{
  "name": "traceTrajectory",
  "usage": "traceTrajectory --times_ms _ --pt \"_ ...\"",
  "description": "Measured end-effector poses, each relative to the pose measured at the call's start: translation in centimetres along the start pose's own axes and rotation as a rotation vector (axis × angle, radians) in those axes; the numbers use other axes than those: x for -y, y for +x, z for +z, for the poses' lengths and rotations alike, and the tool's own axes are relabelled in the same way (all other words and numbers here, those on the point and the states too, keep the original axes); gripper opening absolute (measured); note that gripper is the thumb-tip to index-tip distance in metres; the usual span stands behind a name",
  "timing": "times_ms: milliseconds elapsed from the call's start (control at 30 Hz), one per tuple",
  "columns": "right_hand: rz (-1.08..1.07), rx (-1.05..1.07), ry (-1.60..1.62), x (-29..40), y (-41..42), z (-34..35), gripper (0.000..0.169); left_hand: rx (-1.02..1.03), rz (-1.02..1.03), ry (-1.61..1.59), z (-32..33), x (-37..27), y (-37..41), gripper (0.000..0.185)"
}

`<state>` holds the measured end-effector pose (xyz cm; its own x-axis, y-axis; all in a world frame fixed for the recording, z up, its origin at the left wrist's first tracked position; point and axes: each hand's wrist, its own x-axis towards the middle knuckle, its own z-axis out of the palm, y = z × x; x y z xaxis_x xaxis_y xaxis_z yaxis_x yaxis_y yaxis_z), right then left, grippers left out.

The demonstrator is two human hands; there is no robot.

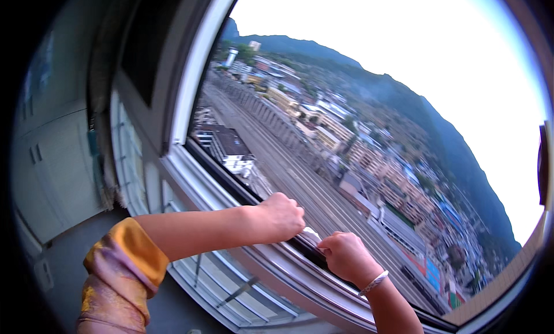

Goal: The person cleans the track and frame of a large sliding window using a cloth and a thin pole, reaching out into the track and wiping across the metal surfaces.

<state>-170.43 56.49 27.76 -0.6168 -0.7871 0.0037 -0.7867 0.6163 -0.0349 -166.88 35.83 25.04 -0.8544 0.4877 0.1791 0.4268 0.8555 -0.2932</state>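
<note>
At the outer edge of the window sill, my left hand (281, 217) is closed, with its knuckles up and its fingertips hidden. A small crumpled white cloth or tissue (310, 235) shows between the two hands, over the dark strip of the window frame (216, 168). My right hand (348, 257) pinches the other end of this white piece. A braided bracelet (373, 283) is on the right wrist. A patterned yellow and purple sleeve (119, 277) is bunched near the left elbow.
Metal sliding-window tracks (197, 184) run below the hands, with barred lower panes (242, 290) beneath. Past the window lies a long drop to railway tracks (268, 139), buildings and mountains. Pale cabinets (65, 161) stand at the left, beside hanging fabric.
</note>
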Motion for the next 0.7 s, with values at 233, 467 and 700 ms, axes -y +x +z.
traceTrajectory --times_ms 233,467,700 --pt "-0.108 -0.007 -0.053 4.8 7.2 0.4 0.022 -0.057 -0.2 0.034 2.2 4.9 -3.7 0.014" --pt "-0.194 -0.113 -0.025 7.6 12.9 1.8 0.013 0.013 -0.298 0.072 2.0 8.5 -6.7 0.01" --pt "-0.219 -0.21 0.079 8.9 15.5 2.1 0.01 -0.08 -0.354 0.118 4.7 10.6 -6.7 0.008"
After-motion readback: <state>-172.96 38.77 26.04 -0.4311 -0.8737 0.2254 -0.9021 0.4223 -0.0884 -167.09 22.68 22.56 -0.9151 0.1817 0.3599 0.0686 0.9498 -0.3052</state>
